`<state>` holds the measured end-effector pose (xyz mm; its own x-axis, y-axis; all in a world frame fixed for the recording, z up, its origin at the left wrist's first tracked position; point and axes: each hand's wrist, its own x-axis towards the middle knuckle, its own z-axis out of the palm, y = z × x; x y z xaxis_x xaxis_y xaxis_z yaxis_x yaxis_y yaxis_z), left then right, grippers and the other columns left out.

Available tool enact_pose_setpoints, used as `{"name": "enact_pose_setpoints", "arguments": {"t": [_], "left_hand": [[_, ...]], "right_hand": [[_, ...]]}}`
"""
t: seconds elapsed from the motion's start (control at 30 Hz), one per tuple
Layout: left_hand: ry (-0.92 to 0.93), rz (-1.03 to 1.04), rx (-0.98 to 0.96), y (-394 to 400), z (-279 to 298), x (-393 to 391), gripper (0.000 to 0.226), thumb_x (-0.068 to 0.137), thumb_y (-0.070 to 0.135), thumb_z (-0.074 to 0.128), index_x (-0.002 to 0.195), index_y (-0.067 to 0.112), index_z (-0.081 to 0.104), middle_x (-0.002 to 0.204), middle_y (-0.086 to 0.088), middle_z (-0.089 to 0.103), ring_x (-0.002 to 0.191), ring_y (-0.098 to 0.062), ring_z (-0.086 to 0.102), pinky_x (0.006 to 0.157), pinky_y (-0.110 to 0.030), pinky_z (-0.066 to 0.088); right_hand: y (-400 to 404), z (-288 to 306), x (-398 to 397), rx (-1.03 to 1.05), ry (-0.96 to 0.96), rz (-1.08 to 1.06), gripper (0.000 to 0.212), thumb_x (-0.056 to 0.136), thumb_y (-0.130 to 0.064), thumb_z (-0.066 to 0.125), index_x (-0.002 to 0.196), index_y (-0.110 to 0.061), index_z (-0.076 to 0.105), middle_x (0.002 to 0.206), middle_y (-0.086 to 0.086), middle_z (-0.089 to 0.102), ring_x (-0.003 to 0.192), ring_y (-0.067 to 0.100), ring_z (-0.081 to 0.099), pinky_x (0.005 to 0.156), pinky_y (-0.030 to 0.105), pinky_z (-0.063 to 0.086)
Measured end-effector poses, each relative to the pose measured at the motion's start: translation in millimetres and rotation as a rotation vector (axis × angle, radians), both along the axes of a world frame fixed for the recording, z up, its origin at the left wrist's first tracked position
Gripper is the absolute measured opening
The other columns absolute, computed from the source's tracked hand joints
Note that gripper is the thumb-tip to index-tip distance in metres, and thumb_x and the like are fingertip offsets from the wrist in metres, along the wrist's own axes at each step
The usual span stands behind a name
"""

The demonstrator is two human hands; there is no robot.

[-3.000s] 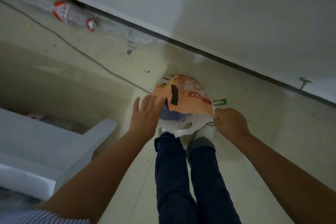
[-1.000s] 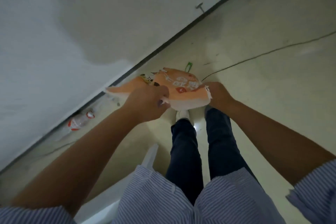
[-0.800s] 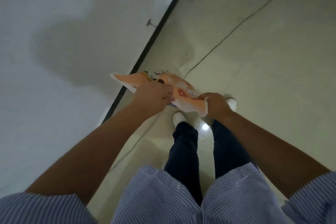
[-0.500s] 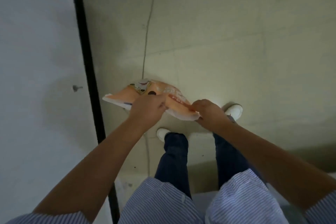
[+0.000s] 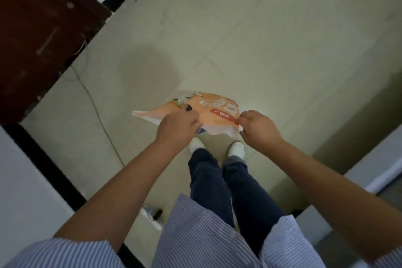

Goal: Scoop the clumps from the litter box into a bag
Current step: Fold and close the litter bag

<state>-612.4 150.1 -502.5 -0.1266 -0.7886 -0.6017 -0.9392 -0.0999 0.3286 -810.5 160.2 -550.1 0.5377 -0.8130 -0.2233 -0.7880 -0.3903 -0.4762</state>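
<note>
— At the centre of the frame, what do you have?

— Both of my arms reach forward and down from the lower corners, bare from the striped short sleeves [image 5: 71, 252] onward. My left hand [image 5: 177, 127] is curled into a loose fist, knuckles up, its grip closed on the near edge of the orange bag [image 5: 214, 107]. My right hand [image 5: 258, 128] sits just right of centre, thumb and forefinger pinched together on the bag's right corner.

— So the bag is off the floor?

— Yes, stretched between the two hands above my white shoes [image 5: 217, 148], which stand on the pale tiled floor [image 5: 261, 39]. It lies nearly flat, printed side up, with a white edge jutting out to the left past my left hand.

— Anything inside it?

— I cannot tell; the mouth faces me but the hands and folds hide the inside. A small patch of blue shows under the left hand's knuckles.

— And the litter box?

— I cannot pick one out for certain. A pale, box-like edge [image 5: 374, 172] runs along the right side of the frame.

— Other things around?

— A dark brown door [image 5: 37, 28] fills the upper left, a thin cable [image 5: 95, 109] trails across the floor from it, and a small white object with a black piece [image 5: 152, 216] lies at lower centre beside my shirt hem.
</note>
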Motion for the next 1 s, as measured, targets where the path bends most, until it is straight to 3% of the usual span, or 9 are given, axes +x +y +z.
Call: {"name": "enact_pose_setpoints", "arguments": {"t": [0.23, 0.3, 0.4, 0.5, 0.6, 0.7, 0.83, 0.9, 1.0], "left_hand": [[0.07, -0.329, -0.159, -174, -7, -135, 0.019, 0.093, 0.014, 0.051, 0.094, 0.001, 0.064, 0.102, -0.014, 0.058, 0.086, -0.034, 0.059, 0.069, -0.036, 0.044], [0.147, -0.427, -0.218, -222, -9, -162, 0.005, 0.075, 0.0, 0.065, 0.071, -0.001, 0.063, 0.079, -0.018, 0.062, 0.062, -0.035, 0.061, 0.051, -0.035, 0.046], [0.192, -0.542, -0.181, -292, -11, -200, 0.018, 0.059, -0.01, 0.069, 0.06, 0.0, 0.055, 0.066, -0.02, 0.059, 0.043, -0.025, 0.047, 0.04, -0.027, 0.033], [0.227, -0.614, -0.13, -357, -2, -250, 0.011, 0.076, -0.009, 0.062, 0.076, 0.002, 0.059, 0.083, -0.023, 0.062, 0.058, -0.021, 0.038, 0.053, -0.03, 0.029], [0.112, -0.711, -0.129, -426, 3, -300, 0.016, 0.095, 0.006, 0.043, 0.106, 0.006, 0.054, 0.112, -0.016, 0.055, 0.078, -0.025, 0.042, 0.068, -0.03, 0.028], [0.068, -0.794, -0.139, -497, 2, -340, 0.018, 0.098, 0.013, 0.04, 0.112, 0.01, 0.051, 0.12, -0.012, 0.052, 0.094, -0.028, 0.052, 0.07, -0.028, 0.027], [0.002, -0.847, -0.09, -590, -8, -386, 0.02, 0.098, 0.012, 0.04, 0.114, 0.012, 0.05, 0.12, -0.011, 0.051, 0.099, -0.029, 0.052, 0.072, -0.029, 0.027], [-0.025, -0.892, -0.062, -638, -15, -406, 0.02, 0.097, 0.012, 0.039, 0.114, 0.011, 0.05, 0.119, -0.012, 0.049, 0.101, -0.029, 0.052, 0.071, -0.03, 0.027], [-0.066, -0.886, -0.027, -701, -25, -421, 0.022, 0.096, 0.012, 0.038, 0.114, 0.009, 0.05, 0.117, -0.014, 0.05, 0.102, -0.03, 0.052, 0.074, -0.034, 0.034]], "right_hand": [[-135, 15, -135, -0.066, 0.096, -0.253, 0.016, 0.039, -0.004, 0.059, 0.052, -0.008, 0.067, 0.046, 0.003, 0.063, 0.039, 0.02, 0.061, 0.033, 0.008, 0.036], [-175, 23, -163, -0.028, 0.133, -0.316, 0.017, 0.039, 0.001, 0.067, 0.053, -0.008, 0.067, 0.047, 0.003, 0.063, 0.04, 0.02, 0.062, 0.032, 0.011, 0.039], [-228, 32, -200, 0.029, 0.191, -0.435, 0.036, 0.024, 0.007, 0.084, 0.053, -0.007, 0.068, 0.048, 0.004, 0.064, 0.041, 0.021, 0.063, 0.032, 0.014, 0.042], [-279, 33, -240, 0.06, 0.236, -0.569, 0.036, 0.029, 0.012, 0.083, 0.058, -0.004, 0.07, 0.051, 0.008, 0.066, 0.043, 0.028, 0.063, 0.032, 0.025, 0.046], [-335, 30, -279, 0.088, 0.242, -0.673, 0.034, 0.033, 0.016, 0.081, 0.061, -0.002, 0.071, 0.052, 0.011, 0.066, 0.045, 0.03, 0.064, 0.034, 0.029, 0.049], [-397, 27, -308, 0.126, 0.226, -0.717, 0.033, 0.035, 0.014, 0.082, 0.063, -0.002, 0.071, 0.055, 0.012, 0.068, 0.048, 0.03, 0.066, 0.037, 0.031, 0.05], [-481, 13, -348, 0.229, 0.148, -0.813, 0.021, 0.064, 0.012, 0.069, 0.083, 0.004, 0.073, 0.078, 0.021, 0.072, 0.075, 0.036, 0.068, 0.06, 0.038, 0.053], [-527, 3, -367, 0.226, 0.158, -0.806, 0.019, 0.064, 0.013, 0.067, 0.081, 0.005, 0.072, 0.072, 0.021, 0.07, 0.071, 0.036, 0.067, 0.057, 0.039, 0.052], [-596, -6, -377, 0.296, 0.19, -0.698, 0.018, 0.048, 0.012, 0.071, 0.061, 0.0, 0.07, 0.049, 0.014, 0.063, 0.046, 0.033, 0.062, 0.037, 0.033, 0.048]]}}
